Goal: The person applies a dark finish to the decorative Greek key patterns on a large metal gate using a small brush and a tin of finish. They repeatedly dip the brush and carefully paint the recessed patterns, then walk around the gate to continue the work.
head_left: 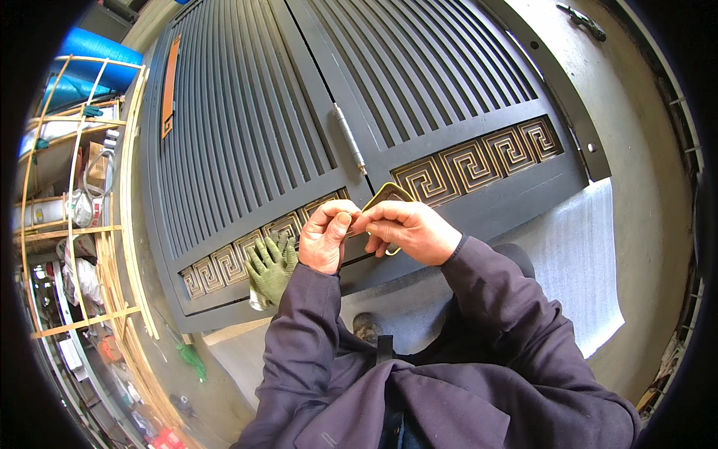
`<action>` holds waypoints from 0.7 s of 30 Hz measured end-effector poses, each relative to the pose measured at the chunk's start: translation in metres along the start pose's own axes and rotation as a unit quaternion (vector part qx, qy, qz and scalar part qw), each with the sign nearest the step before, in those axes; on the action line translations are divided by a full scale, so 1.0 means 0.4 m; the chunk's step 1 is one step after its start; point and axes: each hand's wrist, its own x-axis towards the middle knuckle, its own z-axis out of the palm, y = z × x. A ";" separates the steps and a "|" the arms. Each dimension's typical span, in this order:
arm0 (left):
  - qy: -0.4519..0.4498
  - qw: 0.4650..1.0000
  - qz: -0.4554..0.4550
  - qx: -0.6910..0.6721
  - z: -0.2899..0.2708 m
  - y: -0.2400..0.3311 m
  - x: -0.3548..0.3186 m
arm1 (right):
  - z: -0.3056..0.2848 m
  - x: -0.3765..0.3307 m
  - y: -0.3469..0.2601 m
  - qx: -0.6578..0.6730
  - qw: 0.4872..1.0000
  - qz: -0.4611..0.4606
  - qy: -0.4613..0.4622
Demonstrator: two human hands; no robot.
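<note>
My left hand (325,238) and my right hand (407,230) meet above the lower edge of a dark grey door (247,191). Thumb and fingers of the left are pinched together at the fingertips of the right; whatever small thing lies between them is too small to make out. A yellow-green loop (390,187), dark inside, shows above and below the fingers of my right hand, which is closed on it; the hand covers most of it. Beside my left wrist, a green work glove (271,268) lies on the door's patterned border.
A second slatted door leaf (426,67) adjoins the first, with a metal hinge rod (348,138) at the seam. An orange-brown handle (171,86) is at left. White foam sheet (576,262) lies at right. Wooden framing (131,202) stands left; a black tool (583,22) lies far right.
</note>
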 end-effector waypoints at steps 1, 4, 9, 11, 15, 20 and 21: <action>0.005 1.000 0.010 0.013 0.002 -0.001 0.000 | 0.002 0.001 0.000 -0.043 0.999 0.003 0.009; -0.005 0.999 0.021 0.044 0.004 0.000 0.002 | 0.001 0.003 0.000 -0.163 0.984 -0.050 0.048; -0.007 0.993 0.044 0.113 -0.006 0.004 0.006 | 0.018 0.003 0.005 -0.239 0.963 -0.081 0.093; -0.002 0.991 0.043 0.123 -0.009 0.005 0.004 | 0.026 0.003 0.005 -0.218 0.966 -0.079 0.111; -0.002 0.991 0.040 0.128 -0.008 0.007 0.001 | 0.023 0.005 0.010 -0.247 0.958 -0.078 0.125; -0.004 0.992 0.042 0.122 -0.004 0.011 0.001 | 0.022 0.016 0.027 -0.288 0.928 -0.177 0.158; -0.006 0.992 0.041 0.118 -0.004 0.011 0.002 | 0.021 0.017 0.030 -0.291 0.927 -0.175 0.160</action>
